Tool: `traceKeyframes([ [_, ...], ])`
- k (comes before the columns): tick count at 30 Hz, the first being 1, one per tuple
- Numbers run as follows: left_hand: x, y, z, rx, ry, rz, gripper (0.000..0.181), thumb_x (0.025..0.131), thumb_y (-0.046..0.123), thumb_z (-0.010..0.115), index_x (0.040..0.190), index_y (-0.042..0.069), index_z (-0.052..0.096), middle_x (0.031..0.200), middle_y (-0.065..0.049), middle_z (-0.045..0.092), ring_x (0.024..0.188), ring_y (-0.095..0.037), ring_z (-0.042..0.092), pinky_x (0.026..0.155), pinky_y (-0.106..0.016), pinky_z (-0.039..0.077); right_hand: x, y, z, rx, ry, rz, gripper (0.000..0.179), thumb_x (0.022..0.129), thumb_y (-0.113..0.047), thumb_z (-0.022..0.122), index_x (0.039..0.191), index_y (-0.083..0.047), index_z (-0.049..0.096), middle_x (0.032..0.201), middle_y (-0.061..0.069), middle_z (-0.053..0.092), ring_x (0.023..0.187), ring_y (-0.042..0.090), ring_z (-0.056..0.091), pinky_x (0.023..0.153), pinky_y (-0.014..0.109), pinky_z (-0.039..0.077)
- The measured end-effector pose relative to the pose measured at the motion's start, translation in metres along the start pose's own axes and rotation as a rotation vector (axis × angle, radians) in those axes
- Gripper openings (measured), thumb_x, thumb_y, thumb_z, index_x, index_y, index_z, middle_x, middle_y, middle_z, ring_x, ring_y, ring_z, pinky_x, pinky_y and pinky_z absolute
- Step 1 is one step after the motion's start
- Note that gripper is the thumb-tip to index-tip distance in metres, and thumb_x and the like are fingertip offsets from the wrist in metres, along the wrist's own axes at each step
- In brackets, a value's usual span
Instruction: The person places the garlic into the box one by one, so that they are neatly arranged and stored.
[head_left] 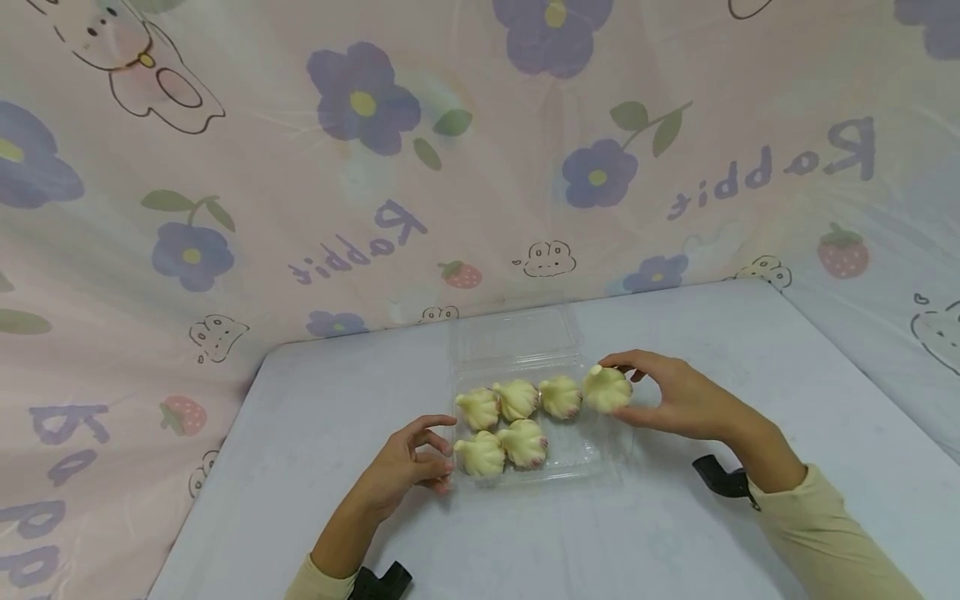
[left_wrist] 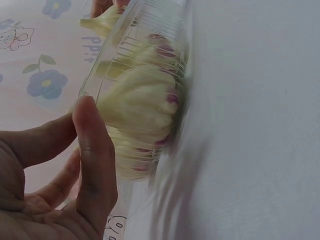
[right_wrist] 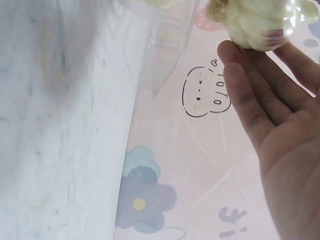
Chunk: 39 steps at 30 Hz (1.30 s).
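Note:
My right hand (head_left: 678, 400) holds a garlic bulb (head_left: 607, 389) between thumb and fingers, above the right end of a clear plastic box (head_left: 581, 450). In the right wrist view this bulb (right_wrist: 262, 22) shows its roots and a purple patch. Several pale bulbs sit in the box, three along the back and two in front at the left, among them a front bulb (head_left: 480, 454). My left hand (head_left: 405, 467) is at the box's left side. In the left wrist view, its fingers (left_wrist: 92, 150) pinch the rim, with bulbs (left_wrist: 137, 95) visible through the wall.
The box's clear lid (head_left: 517, 333) lies open toward the back. A white table (head_left: 337, 400) lies under everything, and a printed cloth (head_left: 480, 183) hangs behind it. Black devices (head_left: 723, 477) are strapped at both wrists.

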<state>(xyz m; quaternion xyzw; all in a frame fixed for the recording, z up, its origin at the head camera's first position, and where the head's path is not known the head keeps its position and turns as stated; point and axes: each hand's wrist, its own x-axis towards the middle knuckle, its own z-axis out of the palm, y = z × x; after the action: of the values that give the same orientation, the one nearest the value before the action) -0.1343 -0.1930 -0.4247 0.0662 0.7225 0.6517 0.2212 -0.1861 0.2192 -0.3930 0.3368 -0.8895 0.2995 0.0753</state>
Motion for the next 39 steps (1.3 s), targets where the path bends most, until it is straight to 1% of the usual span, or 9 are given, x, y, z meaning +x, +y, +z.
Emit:
traceKeyframes([
  [4,0.001,-0.001,-0.001,0.01,0.004,0.003,0.063,0.091,0.002,0.069,0.148,0.004,0.041,0.101,-0.009,0.056,0.065,-0.014,0.067,0.062,-0.03,0.061,0.002,-0.002,0.004,0.005,-0.008,-0.027,0.059,0.083,-0.025,0.082,0.135,-0.026,0.055,0.128,-0.012,0.062,0.106,0.003,0.058,0.088,0.029,0.054],
  [6,0.001,-0.001,-0.001,0.016,0.005,0.0,0.063,0.09,0.003,0.069,0.148,0.005,0.041,0.1,-0.008,0.057,0.064,-0.014,0.067,0.061,-0.03,0.061,0.003,-0.004,0.006,0.016,-0.015,-0.029,0.059,0.082,-0.025,0.082,0.135,-0.026,0.056,0.128,-0.012,0.062,0.106,0.003,0.058,0.088,0.03,0.054],
  [13,0.001,-0.002,-0.002,0.016,0.016,-0.015,0.063,0.091,0.005,0.069,0.147,0.006,0.042,0.099,-0.006,0.058,0.068,-0.016,0.067,0.061,-0.032,0.061,0.007,-0.009,0.012,0.037,-0.026,-0.055,0.058,0.083,-0.027,0.082,0.134,-0.027,0.056,0.128,-0.012,0.062,0.106,0.003,0.059,0.088,0.034,0.055],
  [17,0.001,-0.002,-0.002,0.006,0.014,-0.006,0.063,0.091,0.005,0.069,0.147,0.004,0.041,0.099,-0.006,0.057,0.07,-0.018,0.069,0.062,-0.032,0.062,0.008,-0.012,0.016,0.057,-0.038,-0.056,0.058,0.083,-0.027,0.082,0.134,-0.028,0.055,0.128,-0.013,0.062,0.107,0.003,0.059,0.089,0.034,0.055],
  [21,0.001,-0.002,-0.002,-0.011,0.001,-0.003,0.063,0.091,0.004,0.068,0.147,0.003,0.039,0.098,-0.006,0.057,0.068,-0.018,0.07,0.06,-0.029,0.061,0.009,-0.016,0.023,0.081,-0.06,-0.048,0.058,0.083,-0.029,0.082,0.134,-0.028,0.054,0.129,-0.013,0.061,0.107,0.004,0.058,0.089,0.032,0.054],
  [28,0.0,-0.004,-0.001,-0.044,-0.009,-0.028,0.061,0.093,0.002,0.065,0.148,0.006,0.038,0.1,-0.006,0.055,0.07,-0.022,0.073,0.057,-0.029,0.06,0.008,-0.019,0.035,0.105,-0.096,-0.056,0.057,0.084,-0.033,0.081,0.133,-0.025,0.053,0.129,-0.013,0.059,0.106,0.004,0.058,0.09,0.031,0.054],
  [34,0.001,-0.004,-0.001,-0.056,-0.019,-0.026,0.063,0.094,0.004,0.065,0.149,0.006,0.035,0.101,-0.007,0.054,0.075,-0.026,0.075,0.057,-0.029,0.06,0.01,-0.02,0.041,0.118,-0.11,-0.078,0.058,0.083,-0.033,0.081,0.133,-0.025,0.053,0.129,-0.014,0.058,0.112,0.005,0.058,0.094,0.034,0.054],
  [39,0.002,-0.004,0.0,-0.051,-0.028,-0.017,0.063,0.094,0.004,0.065,0.149,0.006,0.034,0.102,-0.007,0.053,0.074,-0.025,0.074,0.057,-0.029,0.06,0.01,-0.022,0.044,0.111,-0.135,-0.052,0.058,0.083,-0.033,0.082,0.132,-0.027,0.053,0.129,-0.016,0.057,0.116,0.006,0.057,0.097,0.036,0.054],
])
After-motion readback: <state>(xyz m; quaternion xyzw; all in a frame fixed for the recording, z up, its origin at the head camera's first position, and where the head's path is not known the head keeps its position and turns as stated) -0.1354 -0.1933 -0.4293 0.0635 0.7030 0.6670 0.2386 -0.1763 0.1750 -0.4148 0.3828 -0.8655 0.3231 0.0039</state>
